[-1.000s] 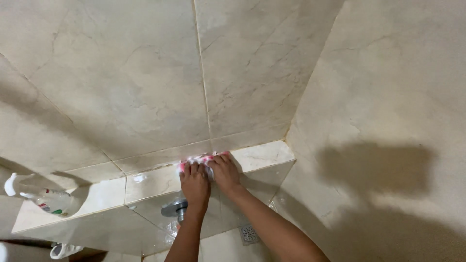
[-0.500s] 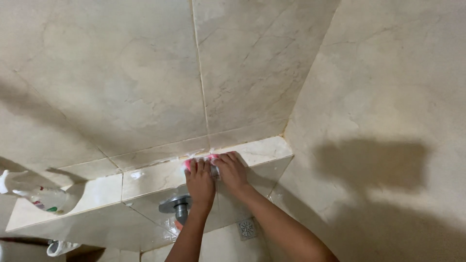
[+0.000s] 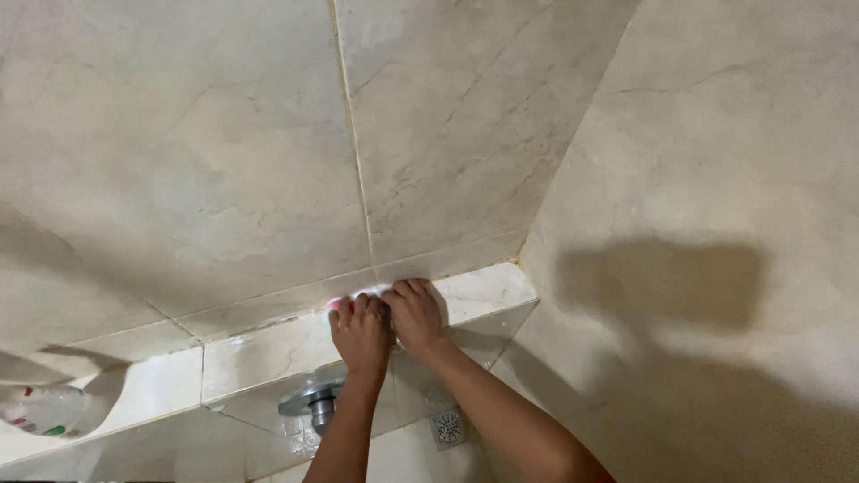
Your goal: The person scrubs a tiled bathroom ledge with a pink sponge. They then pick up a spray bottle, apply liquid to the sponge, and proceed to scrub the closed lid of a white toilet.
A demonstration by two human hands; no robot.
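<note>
Cream marble-look wall tiles point(image 3: 250, 161) fill the view, meeting a tiled ledge point(image 3: 268, 353) below. Both hands, the left hand point(image 3: 360, 333) and the right hand point(image 3: 413, 315), press flat, side by side, on a pink cloth point(image 3: 335, 305) at the ledge's back edge (mostly hidden, so its long axis and direction cannot be told). This looks like wiping; continuing would call for steady pressure along the ledge. A metal tap point(image 3: 313, 404) sits beneath, and a floor drain point(image 3: 448, 426).

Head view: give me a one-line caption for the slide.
Left hand and right hand press a pink cloth onto a tiled ledge above a metal tap.
</note>
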